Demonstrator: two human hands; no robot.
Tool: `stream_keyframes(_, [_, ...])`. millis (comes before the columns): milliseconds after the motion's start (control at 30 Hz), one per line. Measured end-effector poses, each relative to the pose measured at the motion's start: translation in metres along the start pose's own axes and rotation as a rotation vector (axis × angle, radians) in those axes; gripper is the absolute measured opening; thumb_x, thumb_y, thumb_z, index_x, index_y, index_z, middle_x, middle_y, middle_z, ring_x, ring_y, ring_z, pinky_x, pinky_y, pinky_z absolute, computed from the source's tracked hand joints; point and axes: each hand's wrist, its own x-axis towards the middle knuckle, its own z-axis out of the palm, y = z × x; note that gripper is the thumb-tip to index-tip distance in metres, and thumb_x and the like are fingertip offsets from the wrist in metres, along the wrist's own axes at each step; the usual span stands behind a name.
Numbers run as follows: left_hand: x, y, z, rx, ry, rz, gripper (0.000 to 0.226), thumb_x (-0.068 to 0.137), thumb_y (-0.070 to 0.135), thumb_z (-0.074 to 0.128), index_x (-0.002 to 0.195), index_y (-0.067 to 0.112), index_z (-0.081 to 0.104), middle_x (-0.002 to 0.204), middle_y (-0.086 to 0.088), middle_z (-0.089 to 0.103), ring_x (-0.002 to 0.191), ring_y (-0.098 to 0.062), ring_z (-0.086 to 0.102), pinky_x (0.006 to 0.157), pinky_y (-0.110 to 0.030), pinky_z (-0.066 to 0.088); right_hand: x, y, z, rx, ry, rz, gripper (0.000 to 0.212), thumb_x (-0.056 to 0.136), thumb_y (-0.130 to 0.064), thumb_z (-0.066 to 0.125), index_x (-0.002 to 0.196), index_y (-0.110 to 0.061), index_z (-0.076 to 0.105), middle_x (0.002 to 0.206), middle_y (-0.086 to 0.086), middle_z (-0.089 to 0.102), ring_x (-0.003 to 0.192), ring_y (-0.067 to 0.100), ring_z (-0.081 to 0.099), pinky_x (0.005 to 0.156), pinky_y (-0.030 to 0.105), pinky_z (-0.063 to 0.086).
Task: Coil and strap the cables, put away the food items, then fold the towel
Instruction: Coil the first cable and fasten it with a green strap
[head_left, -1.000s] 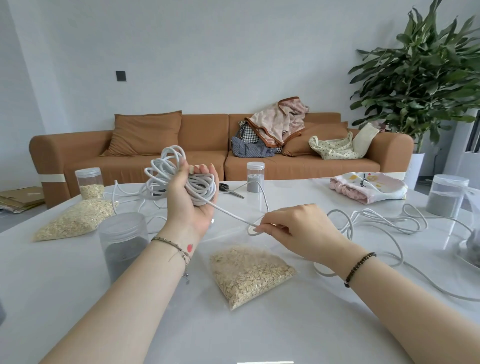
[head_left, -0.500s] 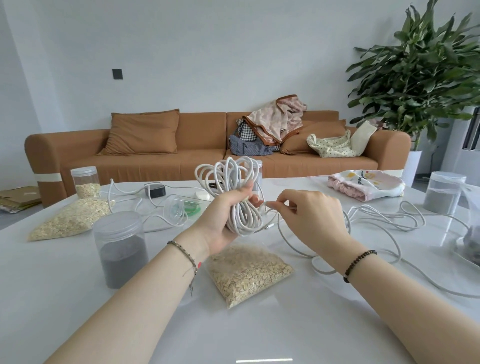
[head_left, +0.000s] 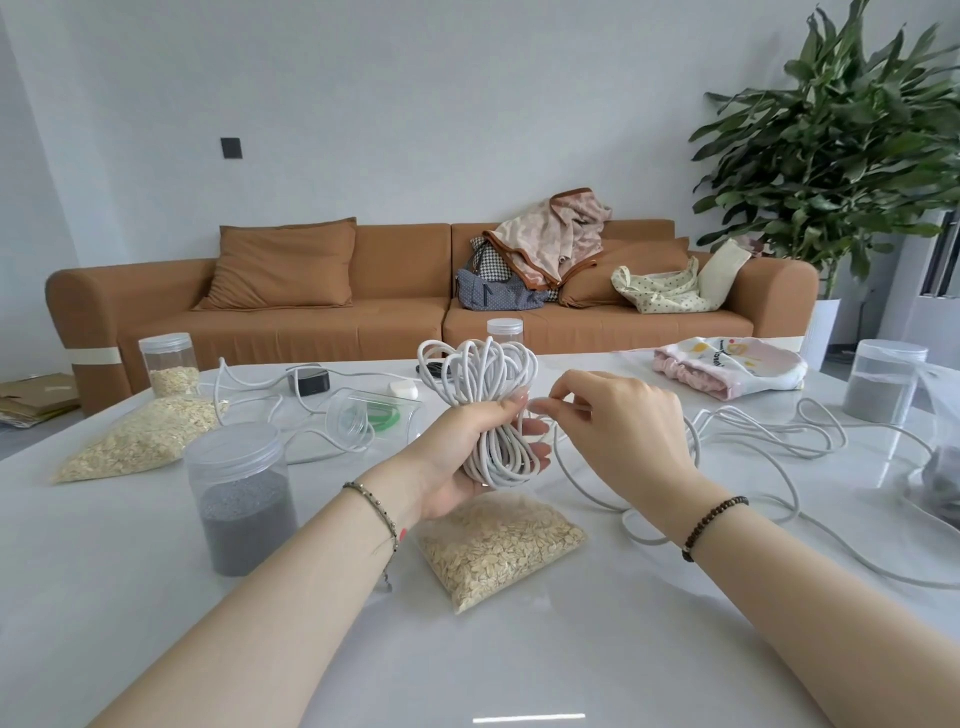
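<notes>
Oats in the lower part of a clear lidded jar (head_left: 169, 364) at left, upright on the white surface (head_left: 156, 597). Just in front, a clear bag of oats (head_left: 140, 441) lying flat. Nearer the bottom left, a taller lidded jar (head_left: 241, 499) about half full of grey granules. Behind it toward mid-frame, a black adapter (head_left: 309, 380), a small white plug (head_left: 402, 388), and a clear pouch (head_left: 389, 413) with green bands inside.

Centre of frame: left hand (head_left: 462, 452) raised off the surface, fingers and thumb curled tight round the waist of a cable coil (head_left: 480, 384), white loops fanning out above the fist and bunched below it. Lower in the frame, a second clear bag of oats (head_left: 498, 545) flat on the surface. Behind the coil, a small lidded jar (head_left: 505, 328), contents hidden.

Right hand (head_left: 623, 426) just beside the coil, thumb and forefinger pinching the loose cable (head_left: 753, 427) close to the bundle, other fingers loosely bent. From there, white strands down on the surface, sprawling in tangled loops toward the right edge.

Upper right of the surface: a towel (head_left: 727, 366), pink and white, bunched rather than folded. Farther right, a wide lidded jar (head_left: 883, 387) with grey granules in its lower half. At the very edge, a clear bag (head_left: 940, 467) with something dark inside.

Beyond the surface, an orange sofa (head_left: 389, 312) heaped with clothes and bags, and a leafy plant (head_left: 841, 156) at upper right.
</notes>
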Motion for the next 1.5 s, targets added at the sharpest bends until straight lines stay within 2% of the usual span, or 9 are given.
stream_keyframes(233, [0.001, -0.003, 0.002, -0.076, -0.037, -0.038, 0.012, 0.098, 0.024, 0.061, 0.097, 0.014, 0.055, 0.067, -0.001, 0.051, 0.054, -0.014, 0.052, 0.056, -0.026, 0.053, 0.004, 0.006, 0.001, 0.021, -0.009, -0.029, 0.033, 0.083, -0.052, 0.073, 0.071, -0.022, 0.067, 0.062, -0.009, 0.057, 0.055, 0.019, 0.056, 0.047, 0.025, 0.033])
stream_keyframes(367, [0.001, 0.0, -0.002, -0.093, -0.053, -0.051, 0.011, 0.098, 0.024, 0.062, 0.097, 0.014, 0.057, 0.064, 0.0, 0.043, 0.054, -0.013, 0.044, 0.056, -0.024, 0.052, 0.004, 0.008, 0.004, 0.082, -0.036, -0.086, 0.024, 0.089, -0.041, 0.072, 0.079, -0.02, 0.071, 0.072, -0.007, 0.063, 0.059, 0.022, 0.059, 0.051, 0.027, 0.035])
stream_keyframes(467, [0.003, -0.002, -0.006, -0.056, -0.042, -0.073, 0.02, 0.099, 0.027, 0.061, 0.101, 0.007, 0.059, 0.062, 0.0, 0.042, 0.052, -0.013, 0.042, 0.055, -0.025, 0.051, 0.004, 0.013, 0.006, 0.068, -0.037, -0.091, 0.029, 0.084, -0.046, 0.075, 0.074, -0.019, 0.068, 0.066, -0.007, 0.061, 0.056, 0.025, 0.056, 0.053, 0.026, 0.034])
stream_keyframes(600, [0.002, -0.002, -0.008, -0.057, -0.062, -0.103, 0.021, 0.101, 0.024, 0.056, 0.085, 0.01, 0.053, 0.063, -0.001, 0.042, 0.053, -0.013, 0.042, 0.054, -0.023, 0.049, 0.006, 0.017, 0.002, 0.079, -0.035, -0.071, 0.039, 0.079, -0.055, 0.071, 0.068, -0.019, 0.062, 0.06, -0.008, 0.054, 0.054, 0.02, 0.052, 0.049, 0.021, 0.026])
stream_keyframes(733, [0.001, 0.005, -0.012, -0.124, -0.079, -0.015, 0.026, 0.101, 0.024, 0.052, 0.077, 0.015, 0.046, 0.063, 0.002, 0.04, 0.052, -0.011, 0.043, 0.054, -0.021, 0.045, 0.008, 0.016, 0.0, 0.163, -0.062, -0.007, 0.037, 0.087, -0.049, 0.07, 0.07, -0.017, 0.06, 0.063, -0.005, 0.055, 0.059, 0.02, 0.053, 0.05, 0.031, 0.038])
stream_keyframes(933, [0.003, 0.014, -0.018, -0.373, -0.021, 0.261, 0.02, 0.096, 0.018, 0.052, 0.077, 0.015, 0.047, 0.06, 0.002, 0.037, 0.051, -0.01, 0.038, 0.05, -0.02, 0.041, 0.006, 0.02, -0.001, 0.243, -0.148, 0.03, 0.05, 0.096, -0.055, 0.05, 0.067, -0.014, 0.05, 0.056, 0.0, 0.048, 0.057, 0.019, 0.045, 0.052, 0.036, 0.036])
stream_keyframes(1100, [0.001, 0.022, -0.023, -0.589, 0.002, 0.369, 0.017, 0.082, 0.017, 0.059, 0.071, 0.015, 0.046, 0.061, 0.003, 0.037, 0.051, -0.01, 0.037, 0.049, -0.02, 0.042, 0.008, 0.023, -0.008, 0.414, -0.189, 0.09, 0.036, 0.102, -0.048, 0.042, 0.08, -0.022, 0.057, 0.057, -0.001, 0.052, 0.055, 0.016, 0.047, 0.056, 0.041, 0.042])
stream_keyframes(1333, [0.003, 0.012, -0.011, -0.32, 0.059, 0.307, 0.018, 0.102, 0.016, 0.051, 0.083, 0.016, 0.053, 0.062, 0.002, 0.038, 0.053, -0.012, 0.04, 0.052, -0.023, 0.043, 0.004, 0.014, -0.018, 0.584, -0.13, 0.014, 0.054, 0.102, -0.061, 0.027, 0.084, -0.016, 0.05, 0.063, 0.015, 0.046, 0.059, 0.026, 0.043, 0.061, 0.051, 0.041])
stream_keyframes(1500, [0.009, 0.006, -0.013, -0.199, 0.097, 0.272, 0.009, 0.099, 0.022, 0.058, 0.096, 0.015, 0.061, 0.067, 0.001, 0.044, 0.057, -0.012, 0.046, 0.056, -0.025, 0.046, 0.005, 0.007, -0.021, 0.593, -0.114, -0.073, 0.054, 0.103, -0.058, 0.03, 0.073, -0.015, 0.042, 0.059, 0.007, 0.039, 0.055, 0.024, 0.036, 0.053, 0.047, 0.035])
